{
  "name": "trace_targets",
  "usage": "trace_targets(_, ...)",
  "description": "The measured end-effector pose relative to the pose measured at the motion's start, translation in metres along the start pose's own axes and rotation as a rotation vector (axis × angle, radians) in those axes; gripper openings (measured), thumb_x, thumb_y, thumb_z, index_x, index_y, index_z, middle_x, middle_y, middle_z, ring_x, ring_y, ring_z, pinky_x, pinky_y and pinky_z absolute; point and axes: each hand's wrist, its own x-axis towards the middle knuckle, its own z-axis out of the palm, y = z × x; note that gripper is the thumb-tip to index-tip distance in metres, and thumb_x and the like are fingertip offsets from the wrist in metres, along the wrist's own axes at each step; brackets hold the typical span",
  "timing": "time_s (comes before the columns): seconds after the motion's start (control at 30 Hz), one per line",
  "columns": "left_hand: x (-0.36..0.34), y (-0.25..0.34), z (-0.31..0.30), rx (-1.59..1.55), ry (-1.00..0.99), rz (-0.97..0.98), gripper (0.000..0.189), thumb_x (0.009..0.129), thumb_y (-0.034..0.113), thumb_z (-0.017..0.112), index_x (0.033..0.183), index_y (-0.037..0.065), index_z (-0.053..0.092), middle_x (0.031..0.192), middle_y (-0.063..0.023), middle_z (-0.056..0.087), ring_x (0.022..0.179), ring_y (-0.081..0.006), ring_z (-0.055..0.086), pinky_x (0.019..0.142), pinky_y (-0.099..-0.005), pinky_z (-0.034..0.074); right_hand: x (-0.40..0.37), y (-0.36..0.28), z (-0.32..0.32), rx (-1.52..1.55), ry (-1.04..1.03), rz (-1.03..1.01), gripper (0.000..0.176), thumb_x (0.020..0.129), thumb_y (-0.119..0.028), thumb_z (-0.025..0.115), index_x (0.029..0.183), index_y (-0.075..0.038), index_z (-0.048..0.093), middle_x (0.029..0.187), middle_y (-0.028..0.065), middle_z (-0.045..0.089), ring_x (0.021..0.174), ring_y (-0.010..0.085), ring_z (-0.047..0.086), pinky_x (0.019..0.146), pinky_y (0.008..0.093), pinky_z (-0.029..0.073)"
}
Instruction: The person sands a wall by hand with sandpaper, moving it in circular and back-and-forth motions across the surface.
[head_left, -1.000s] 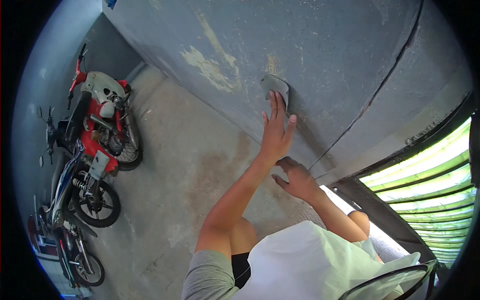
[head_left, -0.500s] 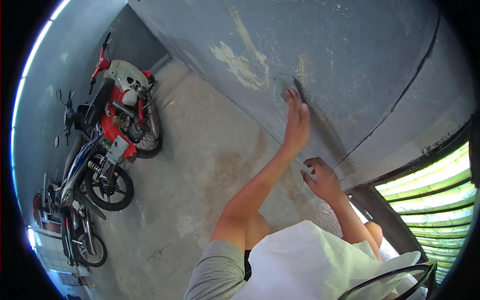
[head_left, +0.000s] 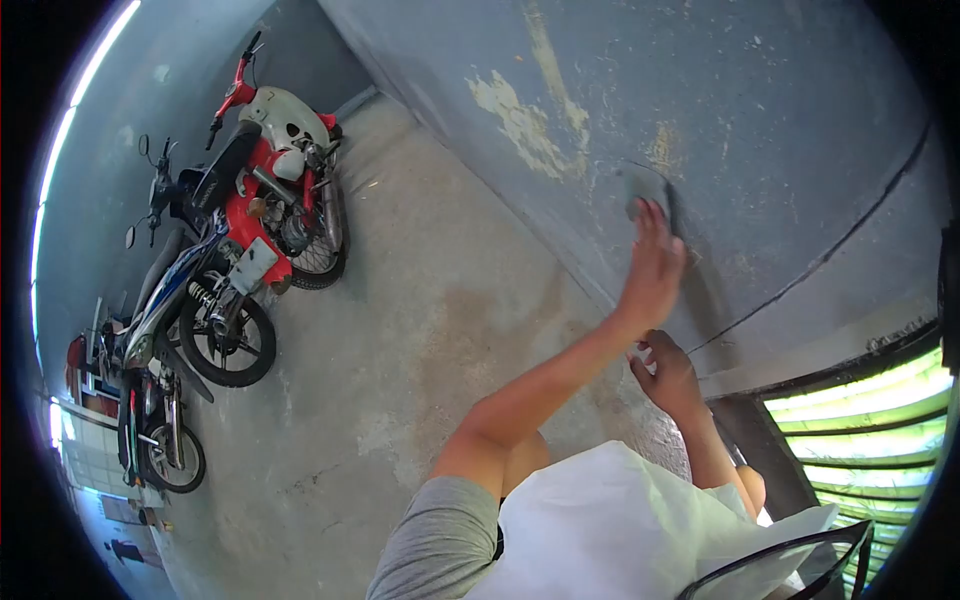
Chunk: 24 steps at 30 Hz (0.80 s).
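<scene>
My left hand (head_left: 656,265) lies stretched against the grey wall (head_left: 780,180), with its fingers pressing a small grey-green sheet (head_left: 648,188), which looks like sandpaper, flat on the surface. Scuffs and a pale peeled patch (head_left: 522,122) mark the wall beside and above it. Below the left wrist, near the foot of the wall, is my right hand (head_left: 672,382). Its fingers are bent, with the thumb apart and nothing visible in them; the left wrist partly covers its fingertips.
A red motorcycle (head_left: 270,195) and a blue one (head_left: 185,290) are parked at the left, with another motorcycle (head_left: 172,445) beyond them. Concrete floor (head_left: 400,350) lies below the wall. A slatted opening (head_left: 870,430) is at the right. White cloth (head_left: 620,530) covers my lap.
The view has turned, shifting the scene to the right. My left hand has slid slightly down the wall with the sheet, and its wrist now overlaps my right hand.
</scene>
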Motion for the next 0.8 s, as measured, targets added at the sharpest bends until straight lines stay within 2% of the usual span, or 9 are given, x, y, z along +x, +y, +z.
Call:
trace_targets(0.07, -0.003, 0.032, 0.005, 0.108, -0.083, -0.171, 0.084, 0.109, 0.054, 0.030, 0.162, -0.001, -0.006, 0.170, -0.0216, -0.010, 0.158, -0.0356, -0.006, 0.122, -0.0616, 0.001, 0.002, 0.005, -0.002, 0.004, -0.010, -0.007, 0.033, 0.089, -0.018, 0.074, 0.117, -0.003, 0.064, 0.100, 0.0138, 0.068, 0.072, 0.0269, 0.067, 0.068, 0.0388, 0.054)
trace_targets(0.37, 0.002, 0.035, -0.004, 0.167, -0.078, -0.192, 0.085, 0.109, 0.051, 0.036, 0.162, -0.001, -0.005, 0.170, -0.0246, -0.007, 0.157, -0.0417, -0.003, 0.123, -0.0594, 0.006, 0.006, -0.007, -0.002, 0.042, 0.015, -0.050, 0.034, 0.087, -0.016, 0.075, 0.115, -0.002, 0.062, 0.099, 0.0138, 0.068, 0.071, 0.0275, 0.066, 0.067, 0.0394, 0.054)
trace_targets(0.4, 0.002, 0.036, -0.002, 0.173, -0.079, -0.188, 0.085, 0.109, 0.051, 0.036, 0.162, -0.001, -0.005, 0.170, -0.0246, -0.007, 0.157, -0.0417, -0.003, 0.123, -0.0594, 0.006, 0.006, -0.007, -0.001, 0.047, 0.020, -0.054, 0.034, 0.087, -0.016, 0.075, 0.115, -0.002, 0.062, 0.099, 0.0138, 0.068, 0.071, 0.0275, 0.066, 0.067, 0.0394, 0.054)
trace_targets(0.47, -0.001, 0.039, 0.003, 0.130, -0.048, -0.139, 0.083, 0.110, 0.048, 0.035, 0.161, -0.004, -0.004, 0.169, -0.0262, -0.007, 0.158, -0.0364, -0.005, 0.124, -0.0558, 0.003, 0.003, -0.004, -0.001, 0.005, 0.004, -0.052, 0.034, 0.087, -0.016, 0.075, 0.115, -0.002, 0.061, 0.099, 0.0137, 0.068, 0.071, 0.0276, 0.066, 0.067, 0.0396, 0.054)
trace_targets(0.6, 0.000, 0.046, 0.002, 0.176, -0.066, -0.084, 0.082, 0.110, 0.047, 0.037, 0.161, -0.004, -0.003, 0.169, -0.0264, -0.006, 0.158, -0.0365, -0.005, 0.125, -0.0535, 0.004, -0.001, -0.001, -0.003, -0.050, -0.041, -0.037, 0.034, 0.087, -0.016, 0.075, 0.115, -0.003, 0.061, 0.098, 0.0132, 0.068, 0.070, 0.0271, 0.067, 0.067, 0.0394, 0.054)
trace_targets(0.8, 0.035, 0.021, -0.021, 0.144, 0.051, -0.134, 0.083, 0.110, 0.048, 0.036, 0.161, -0.004, -0.003, 0.169, -0.0257, -0.006, 0.158, -0.0372, -0.005, 0.125, -0.0538, 0.005, -0.004, -0.004, -0.005, -0.021, -0.029, 0.022, 0.032, 0.088, -0.018, 0.076, 0.113, -0.006, 0.062, 0.096, 0.0117, 0.067, 0.067, 0.0249, 0.066, 0.065, 0.0379, 0.054)
